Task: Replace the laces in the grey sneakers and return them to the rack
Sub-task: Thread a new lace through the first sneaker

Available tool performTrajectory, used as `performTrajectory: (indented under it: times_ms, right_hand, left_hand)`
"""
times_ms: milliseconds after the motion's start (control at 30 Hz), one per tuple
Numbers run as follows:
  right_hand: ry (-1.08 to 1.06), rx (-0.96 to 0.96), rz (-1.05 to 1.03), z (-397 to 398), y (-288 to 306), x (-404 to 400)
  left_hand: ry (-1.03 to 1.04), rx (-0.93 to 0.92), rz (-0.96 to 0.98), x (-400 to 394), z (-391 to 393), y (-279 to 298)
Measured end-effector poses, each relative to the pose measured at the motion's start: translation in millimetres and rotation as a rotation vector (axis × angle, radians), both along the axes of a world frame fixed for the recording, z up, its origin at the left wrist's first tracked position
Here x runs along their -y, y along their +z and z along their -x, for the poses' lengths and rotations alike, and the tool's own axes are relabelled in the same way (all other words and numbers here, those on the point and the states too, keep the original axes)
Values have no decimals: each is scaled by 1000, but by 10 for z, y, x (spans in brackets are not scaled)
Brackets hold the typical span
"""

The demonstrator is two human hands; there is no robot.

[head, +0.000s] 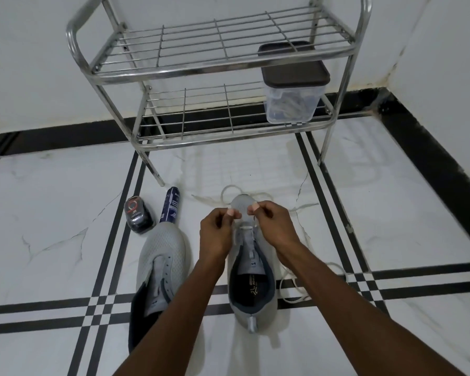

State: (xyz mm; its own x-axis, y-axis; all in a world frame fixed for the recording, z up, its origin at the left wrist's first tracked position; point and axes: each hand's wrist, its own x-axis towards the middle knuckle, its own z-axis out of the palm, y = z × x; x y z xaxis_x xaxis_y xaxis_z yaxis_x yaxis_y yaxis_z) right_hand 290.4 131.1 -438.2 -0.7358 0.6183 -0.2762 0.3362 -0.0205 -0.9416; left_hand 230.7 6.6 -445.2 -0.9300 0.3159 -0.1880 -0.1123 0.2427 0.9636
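Two grey sneakers stand on the floor with their toes toward the rack. The left sneaker (162,263) has bare eyelets and no lace. Over the right sneaker (251,270), a white lace (246,228) crosses the lowest eyelets. My left hand (217,232) pinches one strand of that lace above the toe. My right hand (272,226) pinches the other strand. Loose ends of the lace trail past the toe and loop on the floor to the right (296,291). The steel shoe rack (215,85) stands against the wall ahead, its two wire shelves bare of shoes.
A clear plastic box with a brown lid (293,88), holding what look like laces, sits at the right end of the rack's lower shelf. A dark spray can (170,206) and a small black polish container (139,217) lie on the floor left of the sneakers.
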Motion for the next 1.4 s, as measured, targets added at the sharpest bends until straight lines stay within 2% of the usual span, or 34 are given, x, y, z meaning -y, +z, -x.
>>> performTrajectory:
  times_ms: [267, 600, 800, 1000, 1400]
  right_hand:
    - [8, -133, 19, 228, 996, -161]
    - [-38, -371, -142, 688, 2877, -415]
    - [-55, -448, -222, 825, 3677, -513]
    - [-54, -453, -295, 883, 4022, -524]
    - [-58, -491, -258, 876, 4174, -454]
  left_hand:
    - [-62, -52, -122, -127, 258, 957]
    - [-74, -278, -233, -506, 744, 2815]
    - [-64, -407, -267, -632, 869, 3671]
    - [-40, -438, -291, -688, 903, 4037]
    - [29, -407, -400, -706, 858, 4172]
